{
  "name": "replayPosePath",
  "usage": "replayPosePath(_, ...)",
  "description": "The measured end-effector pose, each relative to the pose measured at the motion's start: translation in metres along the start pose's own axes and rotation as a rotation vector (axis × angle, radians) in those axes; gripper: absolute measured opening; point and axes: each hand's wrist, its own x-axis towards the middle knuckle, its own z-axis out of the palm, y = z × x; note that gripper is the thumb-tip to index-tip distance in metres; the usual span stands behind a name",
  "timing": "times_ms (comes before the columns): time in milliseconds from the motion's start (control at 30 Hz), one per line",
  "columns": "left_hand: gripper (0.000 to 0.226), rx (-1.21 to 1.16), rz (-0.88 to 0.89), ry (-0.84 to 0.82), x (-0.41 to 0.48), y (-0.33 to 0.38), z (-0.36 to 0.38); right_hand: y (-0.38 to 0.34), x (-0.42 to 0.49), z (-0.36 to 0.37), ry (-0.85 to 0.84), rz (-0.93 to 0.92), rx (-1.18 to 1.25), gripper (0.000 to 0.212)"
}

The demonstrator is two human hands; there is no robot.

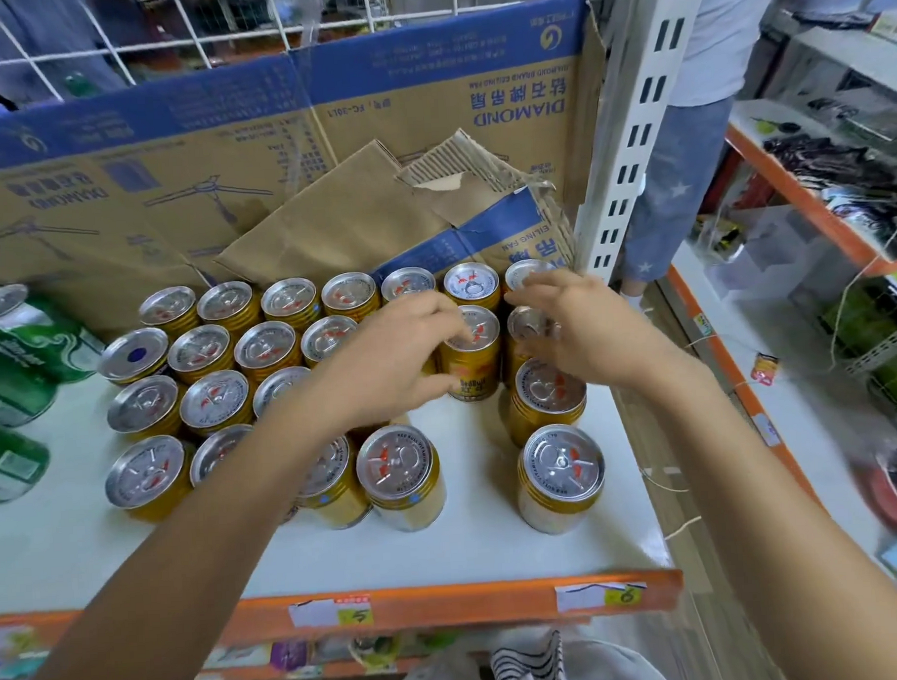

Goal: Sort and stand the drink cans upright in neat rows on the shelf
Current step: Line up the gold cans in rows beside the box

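Cardboard sheet backs the bay, print upside down, with a torn flap leaning in front of it. White shelf has an orange front lip.

Gold cans: all upright, long axis vertical, lids up. About four rough rows on the left and centre, and a looser column at the right with a gap before it.

Green cans at the left edge lie tipped over, long axis roughly along the shelf, partly cut off by the frame.

Left hand reaches in from lower left, palm down. Fingertips sit on the lid of one can in the second row, thumb against its side, so it grips that can.

Right hand comes in from lower right, fingers curled over the end can in the right column. With the motion blur I cannot tell if it actually has hold.

Left forearm hides parts of several front cans.
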Motion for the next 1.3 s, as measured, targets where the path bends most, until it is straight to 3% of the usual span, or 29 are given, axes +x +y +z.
replayPosePath(67, 0.053, -0.077, 0.072, -0.128, -0.018, 0.006, -0.018, -0.006, -0.014, 0.001, 0.070, 0.021, 0.035, 0.046)
replayPosePath(167, 0.077, 0.067, 0.058, -0.532, -0.036, 0.014, -0.022, -0.015, -0.026, 0.007, 0.007, 0.032, -0.004, 0.041)
replayPosePath(267, 0.079, 0.232, 0.043, -0.657, -0.039, 0.011, -0.013, -0.023, -0.031, 0.015, 0.019, 0.070, -0.035, 0.038)
replayPosePath(400, 0.066, 0.235, 0.069, -0.472, -0.033, 0.008, -0.012, -0.029, -0.038, 0.020, 0.059, 0.153, -0.063, 0.029)
replayPosePath(633, 0.065, 0.384, -0.164, -0.015, -0.015, 0.027, 0.013, -0.037, -0.042, 0.023, 0.036, 0.164, -0.137, 0.031)
replayPosePath(833, 0.065, 0.248, -0.042, -0.150, -0.024, 0.018, 0.006, -0.044, -0.047, 0.017, 0.028, 0.189, -0.132, 0.038)
replayPosePath(933, 0.060, 0.221, -0.070, -0.102, -0.022, 0.016, 0.007, -0.046, -0.047, 0.016, 0.027, 0.199, -0.134, 0.039)
replayPosePath(1133, 0.071, 0.223, -0.186, -0.013, -0.021, 0.032, 0.028, -0.045, -0.051, 0.017, 0.005, 0.192, -0.122, 0.043)
replayPosePath(1300, 0.073, 0.119, -0.157, -0.087, -0.020, 0.024, 0.024, -0.036, -0.050, 0.012, -0.054, 0.138, -0.117, 0.040)
